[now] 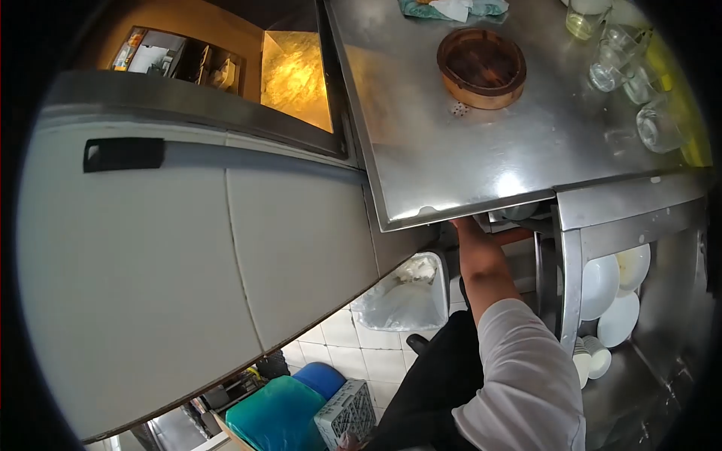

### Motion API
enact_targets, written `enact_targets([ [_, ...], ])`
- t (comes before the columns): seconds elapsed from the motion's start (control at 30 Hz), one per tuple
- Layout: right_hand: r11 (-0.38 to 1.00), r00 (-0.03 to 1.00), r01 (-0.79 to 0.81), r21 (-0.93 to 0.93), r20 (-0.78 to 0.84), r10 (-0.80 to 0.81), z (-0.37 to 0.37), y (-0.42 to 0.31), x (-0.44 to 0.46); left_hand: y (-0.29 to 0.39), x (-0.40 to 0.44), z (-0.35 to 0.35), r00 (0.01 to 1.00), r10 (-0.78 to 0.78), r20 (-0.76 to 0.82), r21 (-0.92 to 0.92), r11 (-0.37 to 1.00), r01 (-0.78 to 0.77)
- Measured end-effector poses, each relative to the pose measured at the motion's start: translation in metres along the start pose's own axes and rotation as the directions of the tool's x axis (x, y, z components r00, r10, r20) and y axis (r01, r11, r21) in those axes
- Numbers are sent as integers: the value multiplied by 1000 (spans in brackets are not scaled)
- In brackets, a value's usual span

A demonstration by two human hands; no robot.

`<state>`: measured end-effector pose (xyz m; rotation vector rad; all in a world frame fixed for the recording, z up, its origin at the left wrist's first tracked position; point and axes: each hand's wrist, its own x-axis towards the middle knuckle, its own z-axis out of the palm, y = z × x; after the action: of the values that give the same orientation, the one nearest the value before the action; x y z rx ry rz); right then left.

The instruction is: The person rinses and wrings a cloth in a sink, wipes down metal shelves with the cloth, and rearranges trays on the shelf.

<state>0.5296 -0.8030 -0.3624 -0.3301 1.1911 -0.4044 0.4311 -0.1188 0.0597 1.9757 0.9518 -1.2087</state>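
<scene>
My right forearm (483, 259), bare below a white sleeve (526, 368), reaches forward beneath the near edge of the steel counter (481, 165). The counter hides my right hand, so its fingers and anything they hold cannot be made out. A brown round bamboo steamer basket (482, 68) rests on the counter top, beyond the arm. My left hand does not show; a small pinkish patch at the bottom edge, beside a grey crate (347, 413), is too unclear to name.
Glasses (658, 124) stand at the counter's right. White dishes (600, 287) lie in the steel basin at right. Left is a white-panelled surface (135, 263) with a black-ended bar (124, 155). A lined bin (406, 301) and blue-green containers (277, 413) are below.
</scene>
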Motion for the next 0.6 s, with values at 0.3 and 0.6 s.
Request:
enact_targets([
  [0.3, 984, 996, 47, 173, 63, -59, -28, -21, -68, 9, -14, 1, 1000, -23, 5, 6, 1000, 23],
  [0.6, 983, 983, 139, -121, -102, -152, -3, -87, -26, 12, -16, 9, 1000, -10, 25, -11, 1000, 11],
])
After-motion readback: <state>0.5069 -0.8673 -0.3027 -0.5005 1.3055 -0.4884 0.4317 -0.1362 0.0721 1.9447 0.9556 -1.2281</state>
